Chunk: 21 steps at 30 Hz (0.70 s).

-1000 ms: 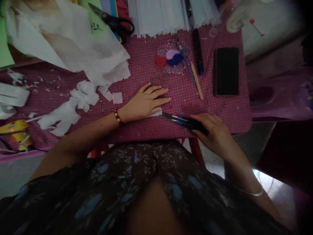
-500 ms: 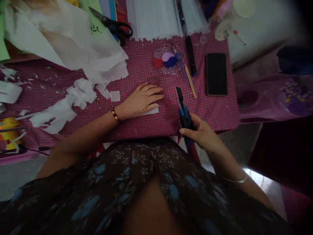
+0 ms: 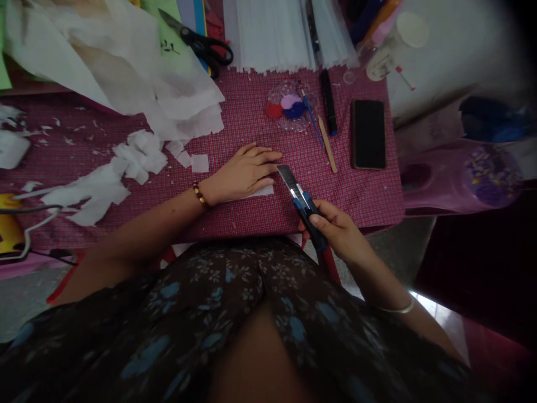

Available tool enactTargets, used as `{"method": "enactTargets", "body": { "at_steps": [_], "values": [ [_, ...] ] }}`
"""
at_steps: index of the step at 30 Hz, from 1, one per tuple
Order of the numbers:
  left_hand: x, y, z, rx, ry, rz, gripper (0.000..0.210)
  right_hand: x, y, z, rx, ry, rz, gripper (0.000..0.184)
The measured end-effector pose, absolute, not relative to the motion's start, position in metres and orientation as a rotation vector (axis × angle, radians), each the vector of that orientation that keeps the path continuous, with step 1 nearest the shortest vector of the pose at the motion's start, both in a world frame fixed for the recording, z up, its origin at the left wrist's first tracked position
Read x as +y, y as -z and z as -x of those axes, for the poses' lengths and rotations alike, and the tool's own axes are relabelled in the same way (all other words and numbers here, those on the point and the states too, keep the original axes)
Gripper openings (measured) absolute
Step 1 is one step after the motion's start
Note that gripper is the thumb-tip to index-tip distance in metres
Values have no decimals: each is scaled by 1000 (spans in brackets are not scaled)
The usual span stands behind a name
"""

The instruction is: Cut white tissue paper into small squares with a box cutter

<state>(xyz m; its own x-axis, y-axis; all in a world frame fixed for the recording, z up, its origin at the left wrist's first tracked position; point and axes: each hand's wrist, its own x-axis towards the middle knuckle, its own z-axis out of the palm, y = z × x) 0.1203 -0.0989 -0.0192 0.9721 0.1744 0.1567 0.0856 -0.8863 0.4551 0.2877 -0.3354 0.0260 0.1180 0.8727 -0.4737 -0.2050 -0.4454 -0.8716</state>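
Observation:
My left hand (image 3: 243, 173) lies flat with its fingers stretched out, over a white paper strip (image 3: 265, 191) on the checked tablecloth. Most of the strip is hidden under the palm. In my right hand (image 3: 335, 226) is a blue and black utility knife (image 3: 308, 212), its blade extended and angled up and left. The blade tip is close to the fingertips of my left hand; whether it touches anything, I cannot tell. Small white paper squares (image 3: 200, 163) lie just left of my left hand.
Black scissors (image 3: 205, 47) rest on large white sheets (image 3: 184, 106). A plastic paint palette (image 3: 293, 109), a thin blue brush (image 3: 311, 115), a wooden stick (image 3: 327, 144), a black marker (image 3: 328, 103) and a phone (image 3: 368, 134) lie right. Paper scraps (image 3: 104, 184) and a yellow glue gun (image 3: 10, 226) are left.
The knife in my right hand has swung left, its blade now nearer my left hand's fingertips. My left hand stays flat on the paper strip. The view has shifted slightly.

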Motion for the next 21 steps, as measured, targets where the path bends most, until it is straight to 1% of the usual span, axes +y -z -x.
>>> {"method": "enactTargets", "body": {
  "at_steps": [4,9,16,18,21],
  "values": [
    [-99,14,-120,178,-269,-2618,42,-335,-24,-289,-647,-1444,1488,34],
    [-96,13,-120,194,-280,-2576,46,-337,-22,-293,-661,-1550,1414,39],
    [-95,11,-121,188,-280,-2506,39,-335,-23,-291,-760,-1482,1452,42],
    [-90,11,-121,177,-308,-2450,40,-336,-25,-295,-810,-1438,1490,40],
    [-83,14,-121,116,-358,-2353,40,-340,-24,-305,-921,-1299,1614,29]
  ]
}}
